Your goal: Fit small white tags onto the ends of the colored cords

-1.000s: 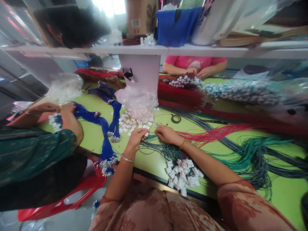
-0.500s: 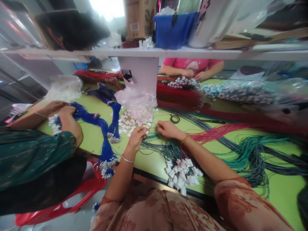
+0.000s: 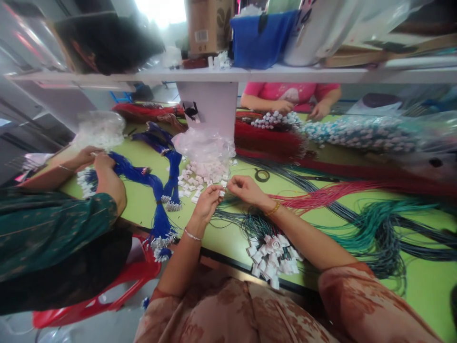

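My left hand (image 3: 208, 204) pinches a small white plastic connector (image 3: 222, 193) between thumb and fingertips. Just to its right, my right hand (image 3: 246, 190) is closed in a pinch on the end of a thin wire, mostly covered by the fingers. The two sets of fingertips almost meet at the connector. Loose white connectors (image 3: 194, 182) lie in a heap behind my left hand. Below my right wrist, a bunch of dark and green wires (image 3: 255, 221) ends in a cluster of white connectors (image 3: 273, 259) at the table's front edge.
A plastic bag (image 3: 205, 147) stands behind the heap. Black tape (image 3: 262, 175), red wires (image 3: 314, 197) and green wires (image 3: 378, 214) lie rightward. At left a co-worker's hands (image 3: 103, 162) handle blue wires (image 3: 157, 195). Another person (image 3: 289, 95) sits opposite, under the shelf (image 3: 228, 75).
My right hand has moved slightly left and up, bringing its fingertips close to the connector in my left hand. The opposite person's one hand has shifted outward to the right.
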A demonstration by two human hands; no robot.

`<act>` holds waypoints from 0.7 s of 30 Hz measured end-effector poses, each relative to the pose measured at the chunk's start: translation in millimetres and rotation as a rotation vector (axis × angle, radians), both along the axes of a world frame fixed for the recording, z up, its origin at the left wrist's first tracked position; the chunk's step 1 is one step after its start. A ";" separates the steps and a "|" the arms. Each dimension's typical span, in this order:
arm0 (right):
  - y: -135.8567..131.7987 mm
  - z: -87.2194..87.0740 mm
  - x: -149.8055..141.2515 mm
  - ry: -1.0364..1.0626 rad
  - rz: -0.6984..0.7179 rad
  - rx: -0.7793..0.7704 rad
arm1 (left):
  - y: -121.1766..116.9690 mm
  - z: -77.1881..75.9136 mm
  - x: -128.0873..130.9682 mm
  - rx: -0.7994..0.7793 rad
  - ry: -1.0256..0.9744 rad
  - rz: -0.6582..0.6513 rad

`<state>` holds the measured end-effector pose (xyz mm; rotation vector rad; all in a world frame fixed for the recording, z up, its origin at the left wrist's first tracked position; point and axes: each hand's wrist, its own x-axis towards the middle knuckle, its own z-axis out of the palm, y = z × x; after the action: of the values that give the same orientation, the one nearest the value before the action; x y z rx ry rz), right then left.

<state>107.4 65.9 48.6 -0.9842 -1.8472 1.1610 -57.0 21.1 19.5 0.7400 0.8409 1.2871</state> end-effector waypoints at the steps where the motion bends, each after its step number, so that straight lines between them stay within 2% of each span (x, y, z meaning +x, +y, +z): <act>1: -2.9 -3.6 2.9 -0.010 -0.016 -0.005 | 0.9 -1.4 0.7 -0.001 -0.019 0.006; 6: -11.7 -18.4 10.8 -0.055 -0.027 -0.024 | 3.4 -3.0 3.9 0.017 -0.064 0.001; 10: -11.1 -20.4 10.1 -0.098 -0.064 0.019 | 2.3 -1.0 4.2 0.020 -0.041 -0.006; 14: -9.7 -20.0 8.1 -0.131 -0.034 0.056 | 1.2 -4.4 7.2 0.011 -0.005 0.005; 21: -15.8 -17.4 8.9 -0.249 -0.079 0.187 | 1.8 -14.0 21.3 -0.037 0.047 0.144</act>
<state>116.3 50.0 31.2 -1.1225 -2.0492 0.8307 -35.7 22.9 5.5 0.6923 0.9677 1.3821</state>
